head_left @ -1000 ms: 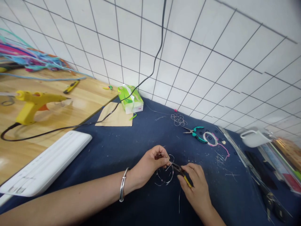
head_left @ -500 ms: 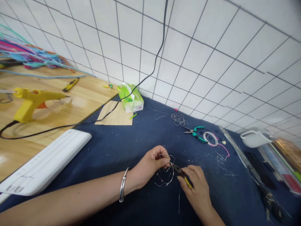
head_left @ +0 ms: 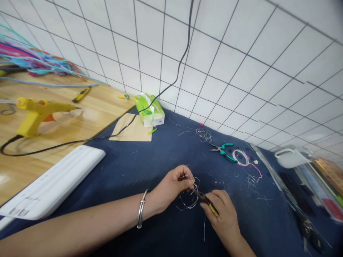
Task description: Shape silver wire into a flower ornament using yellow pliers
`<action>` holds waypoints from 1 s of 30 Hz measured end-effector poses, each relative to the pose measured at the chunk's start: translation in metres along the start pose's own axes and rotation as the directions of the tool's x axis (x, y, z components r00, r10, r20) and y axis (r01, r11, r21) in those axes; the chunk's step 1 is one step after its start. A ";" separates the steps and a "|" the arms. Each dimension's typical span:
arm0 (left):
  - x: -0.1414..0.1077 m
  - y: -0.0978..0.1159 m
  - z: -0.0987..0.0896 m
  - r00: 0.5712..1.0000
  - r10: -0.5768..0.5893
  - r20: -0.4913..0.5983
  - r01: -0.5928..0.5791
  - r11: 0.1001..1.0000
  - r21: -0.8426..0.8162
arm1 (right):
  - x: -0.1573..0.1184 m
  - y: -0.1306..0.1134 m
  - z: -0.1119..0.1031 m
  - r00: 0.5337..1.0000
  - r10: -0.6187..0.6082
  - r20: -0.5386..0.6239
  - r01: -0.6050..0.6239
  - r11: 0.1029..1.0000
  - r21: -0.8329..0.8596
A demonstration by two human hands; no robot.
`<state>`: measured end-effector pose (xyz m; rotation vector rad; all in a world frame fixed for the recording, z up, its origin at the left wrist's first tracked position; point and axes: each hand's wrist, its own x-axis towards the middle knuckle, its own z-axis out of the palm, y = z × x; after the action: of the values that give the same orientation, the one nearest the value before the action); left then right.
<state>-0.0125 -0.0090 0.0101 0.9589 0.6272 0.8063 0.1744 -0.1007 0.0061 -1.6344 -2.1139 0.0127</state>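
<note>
Between the thumb and fingers of my left hand (head_left: 177, 182) is pinched a bent wire piece (head_left: 193, 204), made of thin silvery loops that hang below the fingertips. My right hand (head_left: 223, 210) is closed around pliers (head_left: 213, 208) with yellow on the handles. Their dark jaws point left and lie at the right side of the wire loops; whether they grip the wire I cannot tell. A loose straight wire (head_left: 204, 228) lies on the dark blue cloth (head_left: 128, 182) below the pliers.
Teal-handled pliers (head_left: 223, 151), a coil of wire (head_left: 204, 135) and a white ring-shaped spool (head_left: 240, 157) lie beyond my hands. At left are a yellow glue gun (head_left: 34, 116) and a white board (head_left: 57, 182). A black cord (head_left: 171, 85) crosses a green tissue pack (head_left: 148, 109).
The pliers in my right hand have moved slightly down and away from my left fingertips, along the wire loops. My left hand keeps its pinch. The view has shifted a little.
</note>
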 end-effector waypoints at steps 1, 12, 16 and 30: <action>0.000 0.001 0.000 1.000 -0.002 0.000 0.002 1.000 -0.003 | 0.000 0.000 0.000 1.000 0.005 -0.001 -0.005 1.000 0.002; 0.001 -0.001 -0.001 1.000 -0.026 0.015 0.027 0.999 -0.017 | 0.002 0.008 -0.003 0.996 0.073 -0.044 -0.073 0.997 -0.001; 0.002 -0.002 -0.003 0.999 -0.026 0.039 0.028 0.999 -0.042 | 0.002 0.007 -0.004 0.991 0.128 0.027 -0.130 0.983 0.129; 0.005 0.003 -0.006 0.994 0.014 0.112 -0.018 0.999 0.034 | 0.004 0.006 -0.014 0.972 0.199 0.123 -0.224 0.947 0.233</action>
<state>-0.0156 -0.0015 0.0094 1.0348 0.5391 0.7522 0.1847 -0.0990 0.0185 -1.7293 -1.9057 0.4152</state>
